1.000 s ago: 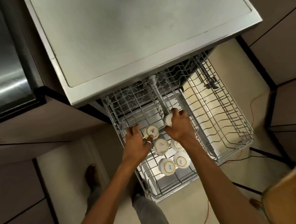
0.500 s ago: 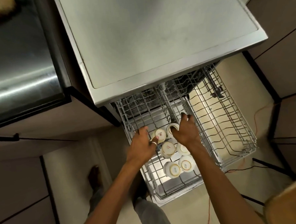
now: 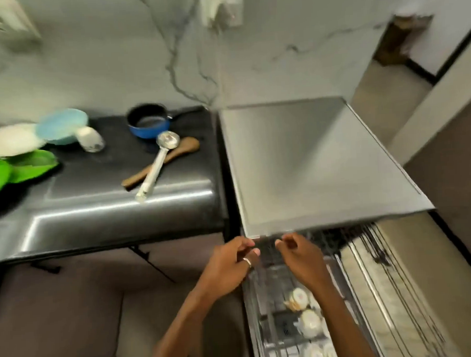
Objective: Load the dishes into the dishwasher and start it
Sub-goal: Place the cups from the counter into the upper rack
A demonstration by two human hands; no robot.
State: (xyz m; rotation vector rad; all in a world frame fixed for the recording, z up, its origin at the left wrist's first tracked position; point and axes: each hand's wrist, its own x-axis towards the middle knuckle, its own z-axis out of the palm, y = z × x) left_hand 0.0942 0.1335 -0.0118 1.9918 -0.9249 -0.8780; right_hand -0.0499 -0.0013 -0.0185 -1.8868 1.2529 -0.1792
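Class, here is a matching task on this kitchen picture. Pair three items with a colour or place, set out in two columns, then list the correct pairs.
Column A:
1 saucepan
2 ladle
3 cups

Column B:
a in the dishwasher rack
b blue
c lying across the wooden spatula

Pairs: 1-b, 2-c, 3-a.

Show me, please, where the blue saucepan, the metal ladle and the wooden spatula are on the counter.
blue saucepan (image 3: 148, 131), head view, on its blue front wall.
metal ladle (image 3: 155, 167), head view, midway along its handle.
wooden spatula (image 3: 187, 146), head view, on its broad end.
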